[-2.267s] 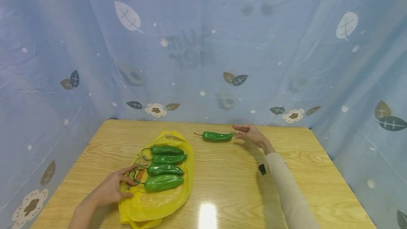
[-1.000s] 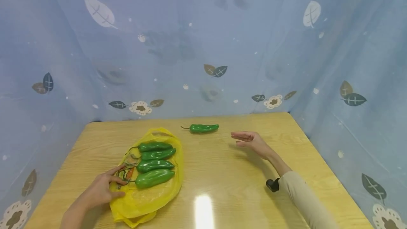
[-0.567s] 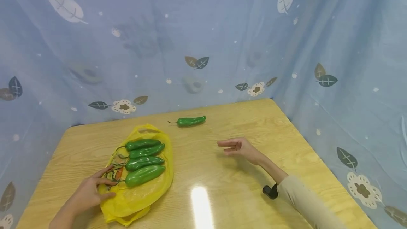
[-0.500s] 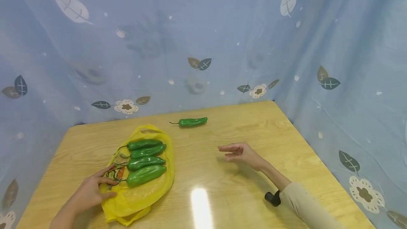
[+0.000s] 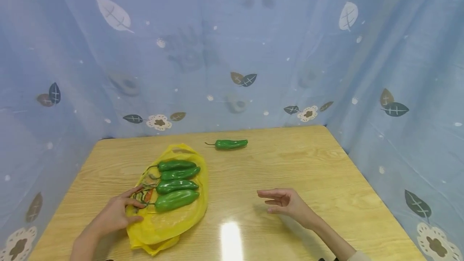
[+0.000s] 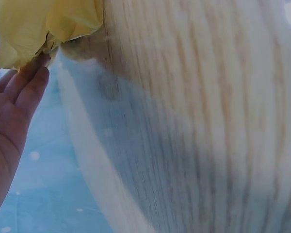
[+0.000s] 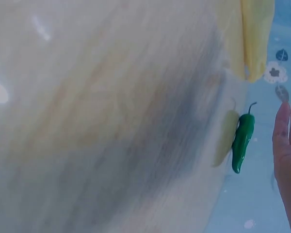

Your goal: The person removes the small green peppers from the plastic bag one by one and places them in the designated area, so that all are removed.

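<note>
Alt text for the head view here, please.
A person's left hand touches a yellow plastic bag bearing four long green peppers; the right hand hovers, empty, over a pale wooden table, where another glossy green pepper lies near the far edge.

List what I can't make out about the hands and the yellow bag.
Head view: the orange patch on the yellow plastic bag, too small to identify.
Left wrist view: some fingertips of the left hand, hidden by the bag.
Right wrist view: part of the right hand, cut off by the right edge.
</note>
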Tool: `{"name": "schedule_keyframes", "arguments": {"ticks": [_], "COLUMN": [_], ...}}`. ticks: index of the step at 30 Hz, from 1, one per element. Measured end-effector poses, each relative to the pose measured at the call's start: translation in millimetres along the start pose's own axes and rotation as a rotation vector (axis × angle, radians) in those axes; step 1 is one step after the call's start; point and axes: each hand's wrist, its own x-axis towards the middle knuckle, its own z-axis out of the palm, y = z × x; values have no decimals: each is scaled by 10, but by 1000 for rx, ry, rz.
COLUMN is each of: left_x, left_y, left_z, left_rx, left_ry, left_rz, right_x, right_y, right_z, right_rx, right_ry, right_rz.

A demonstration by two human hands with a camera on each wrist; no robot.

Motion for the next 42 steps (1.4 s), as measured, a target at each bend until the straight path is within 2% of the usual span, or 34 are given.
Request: {"name": "schedule_keyframes", "arguments": {"ticks": [5,9,15,23,32,42], "left_x": [-4,4,41,42,30,9], "left_y": [0,2,-1,-20,-35,5], "left_z": [8,-5,-1,16,3,-5], "left_rx": [-28,-34,-23,-22,-24,-50], "left_ry": [-20,-31,-35,-27,-27,-29], "left_rz": [-21,-36,-33,-35,-40,-39], "right_x": [-88,-38,158,383,722,1075], "right_y": [-5,14,83,192,296,352], "right_z": [142,247,332,461,593,701], "right_rx": [31,29,-15,10,54,27], "right_ry": [-5,4,16,-10,-24,-36], "right_rz": [-14,4,13,-16,39,83]}}
